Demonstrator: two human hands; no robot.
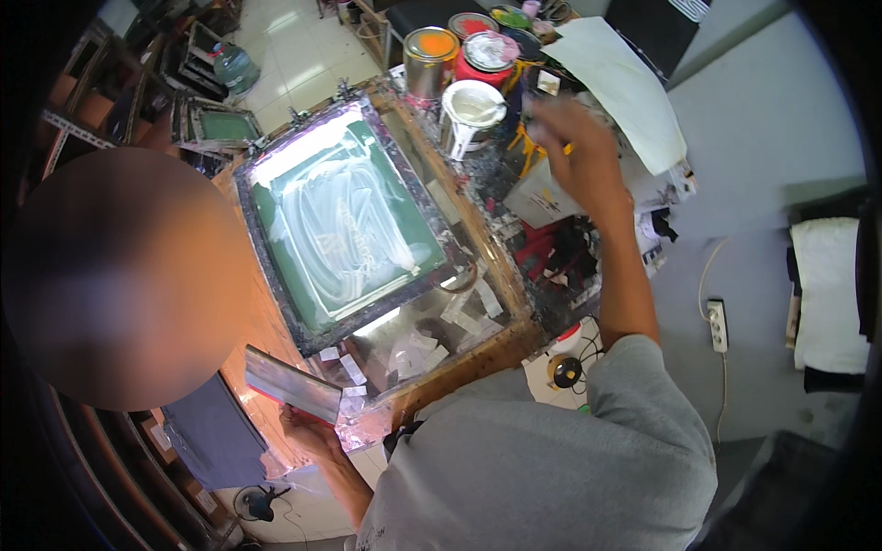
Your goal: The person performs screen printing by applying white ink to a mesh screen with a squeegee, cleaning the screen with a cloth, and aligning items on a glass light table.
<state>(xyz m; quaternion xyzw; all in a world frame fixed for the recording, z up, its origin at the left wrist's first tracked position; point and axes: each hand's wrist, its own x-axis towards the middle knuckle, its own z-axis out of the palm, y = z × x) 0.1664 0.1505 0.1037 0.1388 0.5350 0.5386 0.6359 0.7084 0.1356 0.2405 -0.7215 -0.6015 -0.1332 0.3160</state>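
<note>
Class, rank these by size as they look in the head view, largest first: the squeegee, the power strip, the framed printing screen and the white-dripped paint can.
1. Framed printing screen
2. Squeegee and white-dripped paint can: too alike in area to rank
3. Power strip

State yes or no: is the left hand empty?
No, the left hand holds a wide squeegee near the printing frame.

Faint pale lettering (355, 237), too blurred to read, stands on the green framed screen (342, 213).
</note>
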